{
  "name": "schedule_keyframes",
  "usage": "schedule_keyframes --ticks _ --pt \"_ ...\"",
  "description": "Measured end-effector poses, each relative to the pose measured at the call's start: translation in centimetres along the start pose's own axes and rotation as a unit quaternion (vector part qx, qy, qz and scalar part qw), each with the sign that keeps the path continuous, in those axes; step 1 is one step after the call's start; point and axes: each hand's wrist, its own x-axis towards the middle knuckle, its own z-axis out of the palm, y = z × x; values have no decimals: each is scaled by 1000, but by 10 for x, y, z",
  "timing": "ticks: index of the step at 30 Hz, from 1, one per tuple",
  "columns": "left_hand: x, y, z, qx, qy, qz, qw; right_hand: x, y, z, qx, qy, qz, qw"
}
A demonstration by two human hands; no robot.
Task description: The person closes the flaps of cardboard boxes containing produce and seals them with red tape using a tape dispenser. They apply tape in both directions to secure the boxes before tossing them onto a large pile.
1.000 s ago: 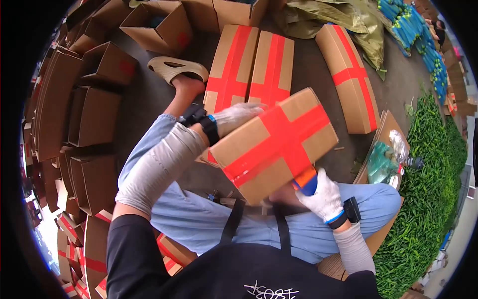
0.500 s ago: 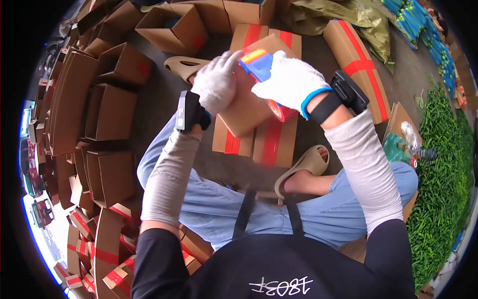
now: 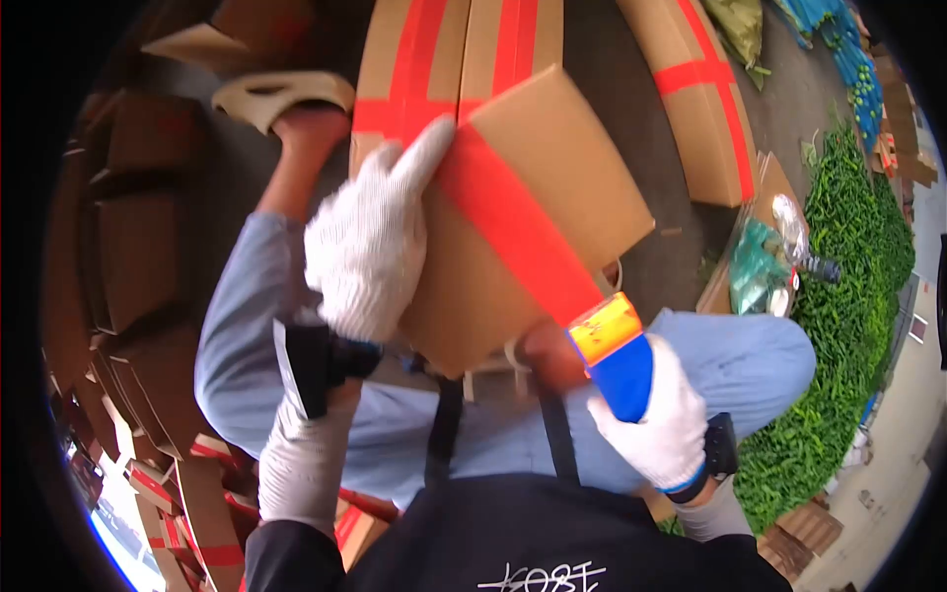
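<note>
A brown cardboard box [image 3: 582, 168] is tilted over my lap, with a wide strip of red tape [image 3: 513, 222] running diagonally across its upper face. My left hand [image 3: 370, 242], in a white knit glove, grips the box's left side, its index finger pressed by the strip's far end. In my gloved right hand [image 3: 656, 424] is a blue tape dispenser [image 3: 626, 380] with an orange front. The tape stretches from the box to the dispenser's front, near the box's lower right edge. My right fingers are wrapped round the dispenser; its tape roll is hidden.
Red-taped cartons [image 3: 414, 49] lie beyond the box, and another taped carton [image 3: 710, 128] lies to the right. Dark open cartons [image 3: 148, 237] stand on the left. Green artificial foliage [image 3: 829, 286] and a green plastic bag [image 3: 760, 266] are at the right.
My right hand has drawn the dispenser down and right, toward my lap, laying out red tape across the box. The box is now more tilted and nearer. My left hand has moved left and down.
</note>
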Motion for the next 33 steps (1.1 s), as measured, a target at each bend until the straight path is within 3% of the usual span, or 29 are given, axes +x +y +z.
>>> schedule_keyframes --ticks 1,2,5,8,12,14,16,17,19,20,22,23,24,26,27,28,29,32,33 --pt "3 6 -5 -27 -42 -28 998 -9 -9 -13 55 7 13 998" --pt "2 6 -1 -21 -18 -13 1000 -17 -24 -29 96 -7 19 995" --pt "-1 -3 3 -56 0 -10 998 -21 -16 -19 54 -38 -11 998" --pt "-2 -12 12 -52 51 50 996 11 21 49 9 -63 71 995" --pt "20 -53 15 -168 49 9 984 52 7 65 27 1 -61 998" --pt "53 -81 -1 -292 -34 10 956 71 -25 50 29 37 -88 995" --pt "77 -107 -9 -249 -77 27 965 102 -57 18 28 16 -151 988" --pt "79 -100 -35 -119 -130 54 983 122 -73 7 42 -3 -156 987" --pt "64 -84 -64 -171 -84 106 976 154 -96 -4 -14 39 -207 977" --pt "54 -85 -59 -239 -52 123 962 161 -118 -15 -6 9 -174 985" --pt "46 -67 -71 -112 -26 35 993 175 -143 -28 -77 -1 -277 958" --pt "54 -84 -64 -128 -5 39 991 195 -147 -20 -219 38 -416 882" --pt "71 -120 -48 -163 50 119 978 214 -152 -13 -339 122 -537 763" --pt "99 -148 -45 -155 24 100 983 195 -149 -17 -83 76 -406 907" --pt "100 -145 -49 -154 -1 112 982 183 -143 -12 -80 57 -330 939" --pt "103 -140 -56 -152 -21 124 980 161 -119 4 -32 63 -263 962" --pt "98 -129 -61 -153 -39 68 985 140 -94 19 21 74 -195 978" --pt "116 -152 -41 -109 55 167 978 82 -13 84 74 84 -93 989" --pt "122 -158 -40 -156 45 133 978 78 13 109 78 66 -91 991"
